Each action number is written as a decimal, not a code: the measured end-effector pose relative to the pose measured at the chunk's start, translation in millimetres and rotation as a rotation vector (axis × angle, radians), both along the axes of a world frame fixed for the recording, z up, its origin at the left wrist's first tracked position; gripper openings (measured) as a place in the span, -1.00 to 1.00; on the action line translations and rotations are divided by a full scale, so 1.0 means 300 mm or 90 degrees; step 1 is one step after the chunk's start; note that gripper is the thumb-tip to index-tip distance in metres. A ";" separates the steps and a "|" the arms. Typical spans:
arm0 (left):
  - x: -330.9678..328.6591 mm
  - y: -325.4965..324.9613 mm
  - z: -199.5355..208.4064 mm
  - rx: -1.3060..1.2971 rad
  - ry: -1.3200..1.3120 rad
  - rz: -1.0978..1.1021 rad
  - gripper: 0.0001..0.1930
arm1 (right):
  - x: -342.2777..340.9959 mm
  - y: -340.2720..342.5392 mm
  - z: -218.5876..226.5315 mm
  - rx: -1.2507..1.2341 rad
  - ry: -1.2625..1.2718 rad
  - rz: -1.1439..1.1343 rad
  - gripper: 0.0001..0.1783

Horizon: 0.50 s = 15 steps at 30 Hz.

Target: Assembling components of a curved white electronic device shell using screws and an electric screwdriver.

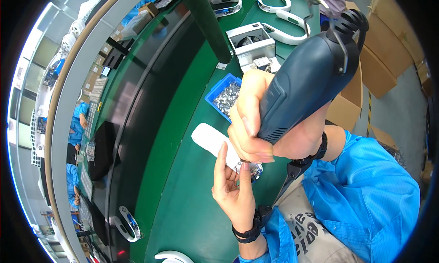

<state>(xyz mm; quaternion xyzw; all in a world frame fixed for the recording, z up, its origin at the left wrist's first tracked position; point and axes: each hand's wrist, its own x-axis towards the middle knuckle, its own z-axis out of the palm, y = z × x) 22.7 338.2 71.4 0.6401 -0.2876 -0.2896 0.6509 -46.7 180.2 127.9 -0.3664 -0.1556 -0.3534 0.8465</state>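
Tool (305, 80) in R hand (292, 143), tip hidden, white pc. (211, 138) partly blocked

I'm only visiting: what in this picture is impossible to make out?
- Head view: the front end of the bulky dark blue handheld tool; the right hand hides it.
- Head view: the near end of the long white plastic piece, partly covered by the left hand.
- Head view: individual small silvery pieces in the blue plastic tray; too small to tell apart.
- Head view: the rest of the curved white piece, cut off by the lower edge.
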 end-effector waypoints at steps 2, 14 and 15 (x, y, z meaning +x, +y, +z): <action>0.001 0.001 -0.002 0.001 -0.004 -0.007 -0.37 | 0.004 -0.004 -0.002 -0.002 -0.028 0.010 0.07; 0.002 -0.007 -0.032 -0.008 -0.029 -0.002 -0.34 | 0.005 0.002 -0.022 -0.035 -0.046 0.010 -0.05; 0.002 -0.009 -0.030 -0.005 -0.032 -0.005 -0.34 | 0.006 0.006 -0.026 -0.033 -0.050 0.009 -0.12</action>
